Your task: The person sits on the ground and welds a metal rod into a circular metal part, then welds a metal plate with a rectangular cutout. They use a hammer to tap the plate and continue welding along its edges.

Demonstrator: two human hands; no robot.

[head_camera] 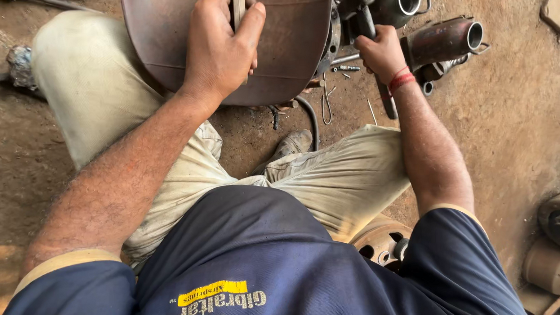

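Gripping a flat grey metal strip (pixel 238 10) against a large rusty brown curved metal plate (pixel 288 39), the left hand (pixel 217 51) has its thumb and fingers closed around the strip at the top of the head view. Across from it, the right hand (pixel 382 51), a red thread at its wrist, is wrapped tight around a dark tool handle (pixel 376 61) just beside a rusty metal pipe (pixel 443 40). Below, beige trousers (pixel 330 180) and a worn boot (pixel 295 141) rest on the dirt floor (pixel 514 118)
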